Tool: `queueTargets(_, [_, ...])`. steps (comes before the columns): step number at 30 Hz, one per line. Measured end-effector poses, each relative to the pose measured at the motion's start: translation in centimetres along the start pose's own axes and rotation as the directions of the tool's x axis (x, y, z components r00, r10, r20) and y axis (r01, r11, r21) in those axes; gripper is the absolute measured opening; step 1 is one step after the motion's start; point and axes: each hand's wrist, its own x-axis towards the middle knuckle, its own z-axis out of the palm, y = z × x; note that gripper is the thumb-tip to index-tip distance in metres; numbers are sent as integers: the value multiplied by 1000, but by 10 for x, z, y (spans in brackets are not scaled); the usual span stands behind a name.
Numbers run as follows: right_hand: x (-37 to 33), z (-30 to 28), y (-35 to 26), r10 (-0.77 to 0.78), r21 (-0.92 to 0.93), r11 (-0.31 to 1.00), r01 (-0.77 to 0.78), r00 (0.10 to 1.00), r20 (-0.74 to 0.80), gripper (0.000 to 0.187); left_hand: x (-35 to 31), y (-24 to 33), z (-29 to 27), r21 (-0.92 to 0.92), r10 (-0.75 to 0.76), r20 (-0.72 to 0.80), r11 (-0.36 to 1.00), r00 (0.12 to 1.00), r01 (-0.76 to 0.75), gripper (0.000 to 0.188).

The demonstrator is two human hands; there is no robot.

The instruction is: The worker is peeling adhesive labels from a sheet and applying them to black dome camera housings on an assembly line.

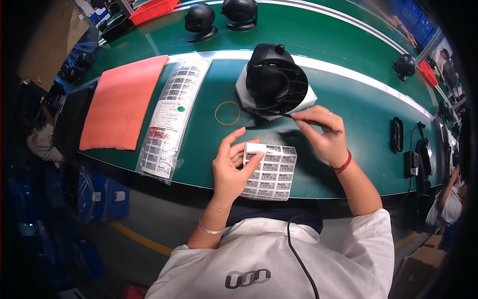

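My left hand [233,164] is closed on a sheet of small silver-grey labels [275,174], thumb on its face, upper edge curled over. A slim dark pair of tweezers [311,121] is pinched in my right hand [326,134]. Its tip reaches the lower rim of a black device [269,82] with a rounded body and ribbed base. That device lies tipped on a white foam block [304,101], its underside turned partly towards me. Whether a label is on the tip is too small to tell.
Left of my hands lie a yellow rubber band [227,113], a bagged strip of labels [172,119] and an orange foam sheet [124,102]. Similar black devices [200,22] stand on the green belt behind. Black cabled parts [423,154] sit at the right. Other people work at both sides.
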Motion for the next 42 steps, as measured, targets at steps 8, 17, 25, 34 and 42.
queueTargets(8, [0,4,-5,-51,-110,993,44,997,-65,24,0,-1,-1,-17,-7,4,1000,1000,7,63])
queueTargets(17, [5,-2,-26,319,368,874,-317,946,57,20,0,-1,-1,-38,-6,21,999,1000,7,63])
queueTargets(25, [79,-31,-35,81,-229,971,-68,996,46,21,2,-3,-5,-24,32,29,999,999,-31,59])
queueTargets(34, [132,-33,-42,-8,-615,745,258,925,379,29,0,-9,-10,10,81,33,997,996,-82,54])
queueTargets(42, [156,-68,95,46,-966,217,138,987,151,12,-3,-4,-10,15,91,72,996,993,-92,51])
